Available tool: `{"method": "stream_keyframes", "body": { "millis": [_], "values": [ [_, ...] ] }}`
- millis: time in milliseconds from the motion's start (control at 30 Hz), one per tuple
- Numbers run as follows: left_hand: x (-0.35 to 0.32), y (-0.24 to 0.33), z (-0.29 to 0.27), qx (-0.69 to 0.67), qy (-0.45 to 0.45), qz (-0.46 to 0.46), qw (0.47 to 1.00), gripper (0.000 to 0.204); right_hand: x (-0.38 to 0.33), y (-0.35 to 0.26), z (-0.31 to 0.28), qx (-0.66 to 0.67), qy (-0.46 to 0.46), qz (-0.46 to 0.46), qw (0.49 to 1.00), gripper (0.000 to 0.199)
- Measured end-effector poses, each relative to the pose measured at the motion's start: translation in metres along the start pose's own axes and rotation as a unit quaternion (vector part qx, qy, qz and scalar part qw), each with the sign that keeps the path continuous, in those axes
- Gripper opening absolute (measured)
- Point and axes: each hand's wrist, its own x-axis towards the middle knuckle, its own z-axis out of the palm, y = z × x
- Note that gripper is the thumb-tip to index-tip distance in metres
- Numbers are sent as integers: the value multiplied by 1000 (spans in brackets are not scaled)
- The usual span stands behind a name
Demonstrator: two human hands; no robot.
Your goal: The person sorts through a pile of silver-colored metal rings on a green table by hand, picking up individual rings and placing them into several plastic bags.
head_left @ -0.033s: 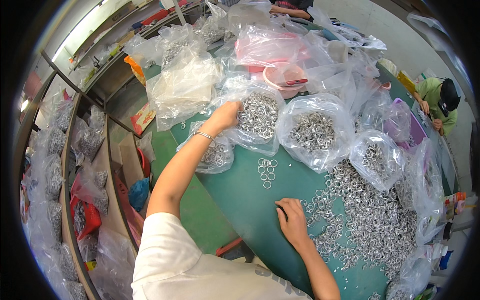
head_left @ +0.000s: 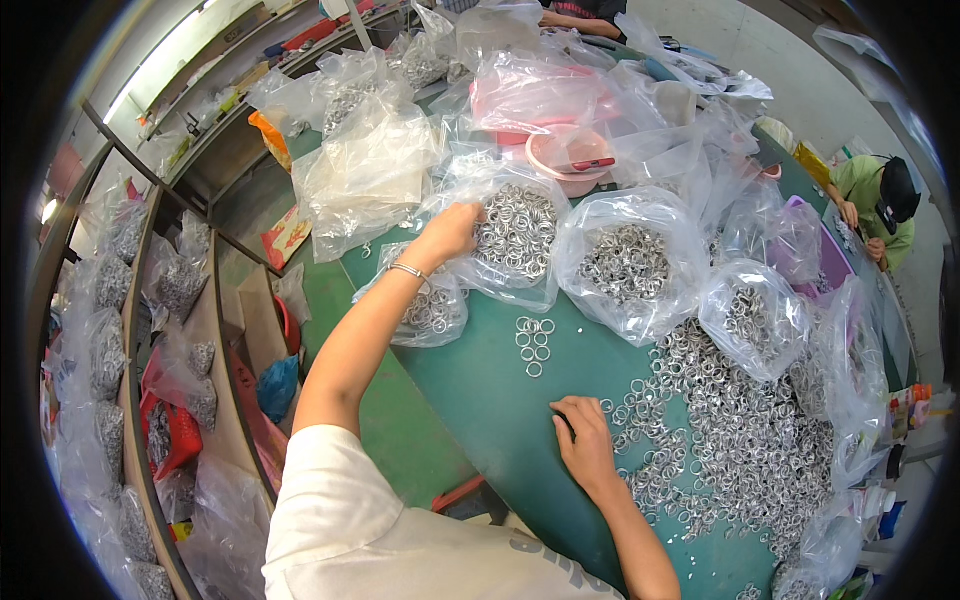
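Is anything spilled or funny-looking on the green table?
Maybe: lots of loose metal rings spread across the green table, right of the right hand, while others sit in clear plastic bags. That looks like a spill, but they may be poured out deliberately.

Silvery rings lie heaped on the green tabletop

Left head fisheye, facing down.
Close over left hand, right hand, green table; shelves curve at left rim.
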Motion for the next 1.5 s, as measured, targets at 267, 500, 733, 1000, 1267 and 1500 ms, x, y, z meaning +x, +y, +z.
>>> {"method": "stream_keyframes", "body": {
  "millis": [267,500,733,1000,1267,1500],
  "values": [
    [-5,21,-25,-138,63,-19,988,32,-2,1,2,1,5,-2,1000,18],
    [-65,112,-34,-431,-131,47,891,28,-7,2,6,-7,17,-3,1000,18],
    [-102,204,0,-341,-173,276,882,23,-14,-6,8,-11,21,-11,1000,19],
    [-26,295,24,-311,145,384,857,37,-17,-9,5,-2,11,-17,1000,17],
    [-99,206,26,-371,86,183,906,36,-15,2,-10,24,40,22,999,19],
    [-173,123,86,-376,223,-11,899,31,54,22,26,73,55,8,996,32]
  ]
}}
